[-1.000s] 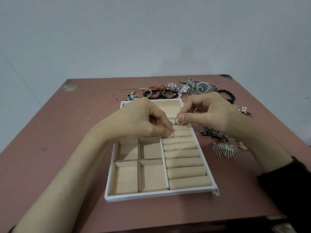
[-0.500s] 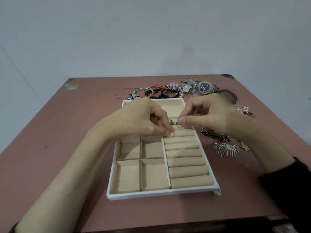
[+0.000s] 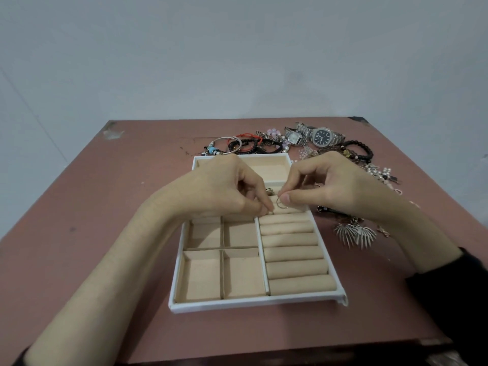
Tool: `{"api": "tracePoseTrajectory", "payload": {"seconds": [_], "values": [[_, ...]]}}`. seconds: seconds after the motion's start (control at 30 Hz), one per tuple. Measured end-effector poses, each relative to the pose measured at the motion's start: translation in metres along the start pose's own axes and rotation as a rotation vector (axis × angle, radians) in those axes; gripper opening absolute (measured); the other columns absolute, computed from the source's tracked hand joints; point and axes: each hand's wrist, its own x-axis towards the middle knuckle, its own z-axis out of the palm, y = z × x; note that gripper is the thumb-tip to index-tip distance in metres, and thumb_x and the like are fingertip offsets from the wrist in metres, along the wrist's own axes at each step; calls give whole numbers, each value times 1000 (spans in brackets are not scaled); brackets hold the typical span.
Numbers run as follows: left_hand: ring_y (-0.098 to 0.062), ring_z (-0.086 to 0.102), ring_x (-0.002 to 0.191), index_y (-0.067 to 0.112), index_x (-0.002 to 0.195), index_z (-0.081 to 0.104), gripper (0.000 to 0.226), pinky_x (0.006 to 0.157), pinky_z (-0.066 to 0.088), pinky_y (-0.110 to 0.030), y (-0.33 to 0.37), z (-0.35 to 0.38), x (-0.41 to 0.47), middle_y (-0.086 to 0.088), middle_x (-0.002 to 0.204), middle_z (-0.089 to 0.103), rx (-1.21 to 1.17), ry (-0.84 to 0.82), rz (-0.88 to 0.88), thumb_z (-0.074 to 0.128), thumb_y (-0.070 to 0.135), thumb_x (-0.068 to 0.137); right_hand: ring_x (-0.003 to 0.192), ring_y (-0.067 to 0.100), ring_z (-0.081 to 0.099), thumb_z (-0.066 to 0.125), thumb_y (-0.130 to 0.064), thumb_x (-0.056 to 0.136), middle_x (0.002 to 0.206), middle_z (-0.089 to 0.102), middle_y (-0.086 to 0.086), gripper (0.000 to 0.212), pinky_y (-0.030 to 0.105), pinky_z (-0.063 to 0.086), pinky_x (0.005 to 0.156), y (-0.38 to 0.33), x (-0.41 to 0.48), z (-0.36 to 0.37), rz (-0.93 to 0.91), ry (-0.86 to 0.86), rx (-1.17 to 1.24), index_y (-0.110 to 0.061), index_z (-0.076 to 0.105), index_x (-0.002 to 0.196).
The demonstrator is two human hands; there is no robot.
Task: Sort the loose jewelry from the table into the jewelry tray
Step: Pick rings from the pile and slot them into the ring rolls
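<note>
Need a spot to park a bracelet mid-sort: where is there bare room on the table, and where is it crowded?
Bare table left of the tray, and the strip between the tray's near wall and the table's near edge. The two near square compartments show nothing inside. Crowded: bracelets and watches behind the far wall, fan-shaped pieces along the right side.
</note>
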Motion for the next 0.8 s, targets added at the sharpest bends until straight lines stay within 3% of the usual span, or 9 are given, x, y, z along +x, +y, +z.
{"api": "tracePoseTrajectory", "payload": {"seconds": [0.1,0.23,0.3,0.53,0.8], "values": [[-3,38,47,25,82,74,8,50,31,-13,0,-3,0,10,51,50,-30,48,0,72,18,78,53,6,46,76,-8,74,55,62,-3,6,16,36,51,0,-1,0,-13,-4,1,-8,72,70],[-3,44,54,29,82,73,9,52,34,-12,-5,-6,3,9,58,54,-30,249,3,67,22,80,54,6,47,78,-9,72,66,67,10,7,17,37,53,0,-1,1,-42,-28,-12,-10,73,68],[-1,45,54,29,83,73,9,53,34,-10,-7,-7,3,10,58,54,-35,303,4,66,23,81,57,6,49,79,-10,71,67,66,6,7,17,38,54,2,-1,1,-62,-38,-22,-8,73,69],[-2,46,55,27,83,73,8,55,36,-12,-8,-5,4,10,56,54,-45,330,3,66,22,82,67,18,54,80,-12,71,70,62,6,5,26,41,62,6,-1,1,-117,-55,-79,-11,76,73],[0,46,55,28,83,73,8,55,35,-11,-7,-6,3,9,58,54,-38,332,-1,66,24,82,70,20,56,78,-17,74,72,64,6,3,34,45,65,3,-3,-4,-118,-47,-100,-15,77,76]]}}
